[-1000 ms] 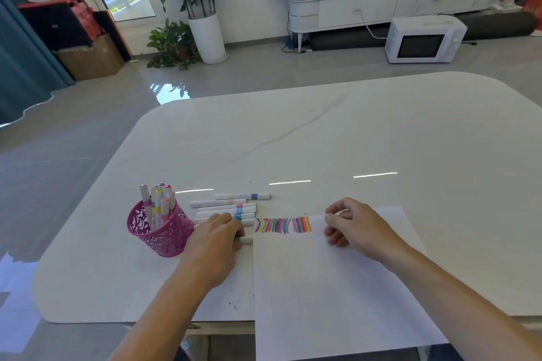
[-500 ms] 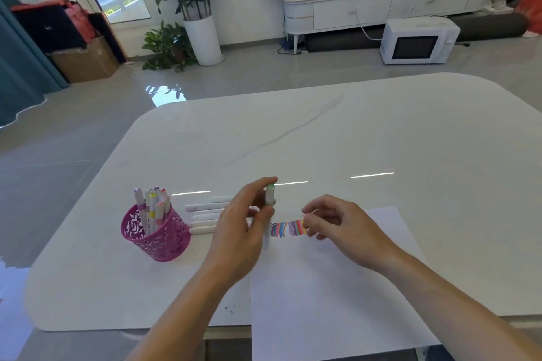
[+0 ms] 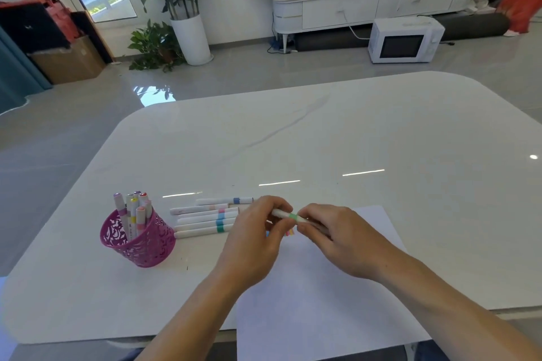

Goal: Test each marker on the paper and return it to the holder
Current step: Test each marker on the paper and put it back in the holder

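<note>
On the left of the white table (image 3: 352, 132) stands a pink cut-out holder (image 3: 146, 246), upright, with several markers (image 3: 133, 208) poking out of its top. Just to its right, a row of capped white markers (image 3: 202, 226) lies flat on the table, side by side, their coloured bands towards the right.

Next comes the left hand (image 3: 258, 237), fingers curled, pinching the left end of a white marker with a green band (image 3: 292, 216). That marker is held roughly level, up off the table, over the far left corner of the paper (image 3: 322, 302). The right hand (image 3: 340, 237) has its fingers wrapped round the marker's other end, so only the green band and a bit of barrel show between the two hands.

Under the hands a few coloured strokes (image 3: 290, 232) peek out on the paper, whose near edge hangs over the table's edge.
</note>
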